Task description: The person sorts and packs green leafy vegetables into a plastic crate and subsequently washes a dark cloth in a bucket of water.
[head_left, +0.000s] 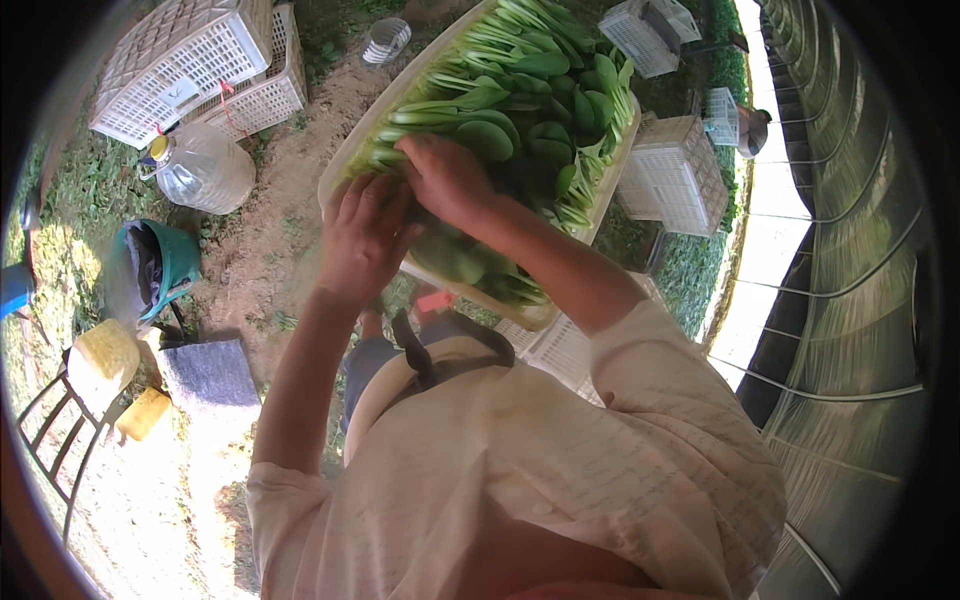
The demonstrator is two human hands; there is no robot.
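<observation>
"What is hidden?"

"Mostly the fingertips. The left hand [365,225] is at the left side of a long, pale tub [536,317], its fingers bent and close together. The right hand [448,182] is right beside it, fingers curled at the pale stems of leafy greens [540,95]. I cannot tell whether either hand is clamped on a stem."

"Where are the greens?"

"Inside the tub, stems lying along its left side, broad leaves toward the middle. The right forearm [570,265] crosses above them and covers some. The tub's far end is cut off by the upper edge."

"What else stands in the way?"

"The wearer's cream shirt [560,450] fills the lower middle, partly blocking a white crate [565,348] beneath the tub. A small red item [435,301] there is too unclear to name."

"And around?"

"Left: stacked white crates [190,65], a clear jug [205,172] with a yellow cap, and a teal bucket [178,255] holding dark cloth [146,262]. Right: more lattice crates [675,170] and ribbed plastic sheeting [860,290], swallowed by the dark lens rim."
</observation>
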